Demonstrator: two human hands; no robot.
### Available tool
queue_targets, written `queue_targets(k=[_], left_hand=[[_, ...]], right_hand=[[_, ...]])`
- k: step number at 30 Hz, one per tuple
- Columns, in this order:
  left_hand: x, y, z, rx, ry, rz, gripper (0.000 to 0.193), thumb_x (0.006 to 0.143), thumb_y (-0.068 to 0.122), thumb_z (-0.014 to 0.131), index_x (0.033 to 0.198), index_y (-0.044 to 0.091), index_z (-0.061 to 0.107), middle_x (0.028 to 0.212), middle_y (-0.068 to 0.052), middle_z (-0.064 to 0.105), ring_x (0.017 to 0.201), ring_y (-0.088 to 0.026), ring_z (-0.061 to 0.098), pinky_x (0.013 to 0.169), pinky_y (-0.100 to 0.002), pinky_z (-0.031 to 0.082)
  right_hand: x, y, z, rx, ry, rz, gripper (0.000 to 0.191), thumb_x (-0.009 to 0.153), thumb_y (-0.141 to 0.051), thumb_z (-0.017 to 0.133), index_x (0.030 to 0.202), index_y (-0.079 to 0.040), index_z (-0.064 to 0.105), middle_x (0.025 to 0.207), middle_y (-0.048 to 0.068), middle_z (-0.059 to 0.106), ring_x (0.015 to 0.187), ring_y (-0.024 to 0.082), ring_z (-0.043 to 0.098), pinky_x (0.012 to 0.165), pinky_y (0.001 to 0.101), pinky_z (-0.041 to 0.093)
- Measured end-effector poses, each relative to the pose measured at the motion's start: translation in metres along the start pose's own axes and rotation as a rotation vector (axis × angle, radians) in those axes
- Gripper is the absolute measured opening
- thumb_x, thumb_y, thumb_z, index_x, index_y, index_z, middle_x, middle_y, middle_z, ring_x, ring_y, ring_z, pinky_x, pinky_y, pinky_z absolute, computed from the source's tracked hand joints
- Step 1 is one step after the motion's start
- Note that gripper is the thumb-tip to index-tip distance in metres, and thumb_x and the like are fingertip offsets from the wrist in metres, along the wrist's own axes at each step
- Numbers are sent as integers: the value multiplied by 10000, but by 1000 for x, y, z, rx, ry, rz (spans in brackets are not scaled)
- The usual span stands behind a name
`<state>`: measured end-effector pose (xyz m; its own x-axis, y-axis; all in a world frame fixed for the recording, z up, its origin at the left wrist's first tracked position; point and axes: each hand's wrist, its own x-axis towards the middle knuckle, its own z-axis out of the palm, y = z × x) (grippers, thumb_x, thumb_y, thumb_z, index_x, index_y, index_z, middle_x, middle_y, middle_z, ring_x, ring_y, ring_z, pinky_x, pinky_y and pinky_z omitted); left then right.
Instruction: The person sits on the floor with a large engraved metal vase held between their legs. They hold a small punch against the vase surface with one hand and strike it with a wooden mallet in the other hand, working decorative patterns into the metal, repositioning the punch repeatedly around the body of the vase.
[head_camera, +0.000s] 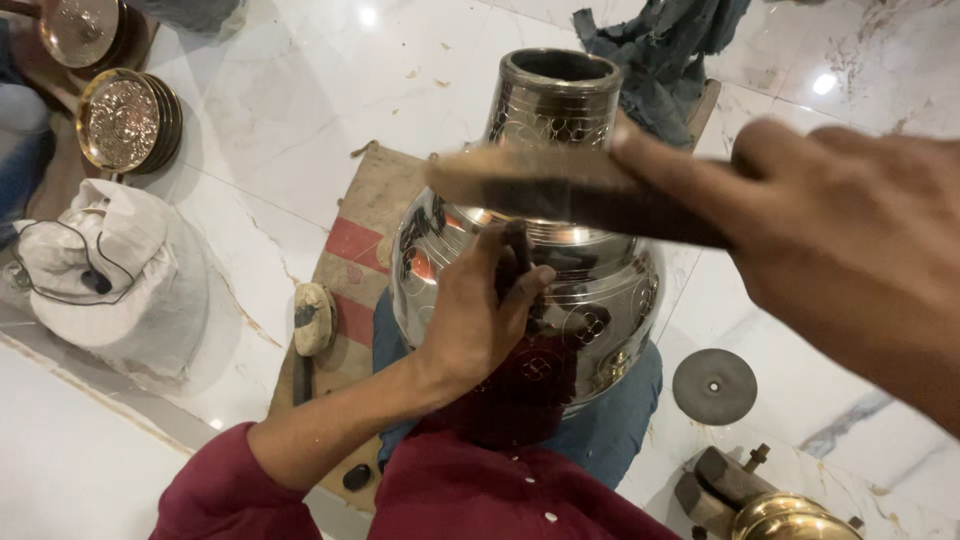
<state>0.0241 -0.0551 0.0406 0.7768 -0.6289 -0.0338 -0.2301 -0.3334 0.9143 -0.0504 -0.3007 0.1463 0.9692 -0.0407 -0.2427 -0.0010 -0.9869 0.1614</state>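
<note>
Engraving is underway: my left hand (480, 320) is pinching a chisel (516, 262) against the engraved metal vase (560, 240), while my right hand (850, 240) is gripping the wooden mallet (560, 190), needing a square strike.

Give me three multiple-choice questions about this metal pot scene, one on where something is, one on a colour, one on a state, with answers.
1. Where is the flat grey disc?
A. on the floor right of the pot
B. inside the pot
C. on the white sack

2. What colour is the sleeve on the left arm?
A. white
B. maroon
C. yellow

3. How is the engraved metal pot standing?
A. lying on its side
B. upside down
C. upright, mouth open

Answers:
1 A, it lies on the marble floor.
2 B, dark red cloth.
3 C, its open neck points up while the left hand presses a dark tool on it and the right hand holds a blurred wooden block.
</note>
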Motion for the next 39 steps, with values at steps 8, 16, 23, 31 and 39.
queue_targets(k=[8,16,23,31,39], left_hand=[[8,3,-5,107,-45,289,386,986,94,738,1332,38,575,968,-134,707,804,-241,713,718,-370,571],[30,13,-15,-11,-240,8,427,967,154,704,1350,76,534,975,-119,730,843,-200,772,707,-310,663],[24,10,-14,135,-229,129,516,948,149,733,1405,6,538,1096,-192,747,992,-303,764,855,-387,607],[25,1,-10,111,-320,190,451,956,129,698,1373,14,572,1121,-156,748,990,-284,775,853,-373,626],[47,-11,-5,137,-558,455,416,944,157,711,1326,26,615,1155,-132,739,1061,-257,736,965,-405,602]], right_hand=[[-11,2,19,54,-80,97,770,917,-249,710,1598,-413,393,903,50,700,678,193,714,638,337,606],[-62,-10,65,866,338,444,796,788,-147,851,1471,-87,448,935,141,698,840,270,736,790,412,608],[-48,2,117,1157,202,449,774,757,-179,882,1386,-10,464,1011,183,724,911,254,745,809,400,610],[-33,21,103,276,116,164,788,787,-136,848,1515,-134,546,977,151,761,822,266,763,749,390,629],[-81,-9,150,707,193,501,756,817,-194,873,1498,-87,561,1026,198,741,894,260,744,798,406,601]])
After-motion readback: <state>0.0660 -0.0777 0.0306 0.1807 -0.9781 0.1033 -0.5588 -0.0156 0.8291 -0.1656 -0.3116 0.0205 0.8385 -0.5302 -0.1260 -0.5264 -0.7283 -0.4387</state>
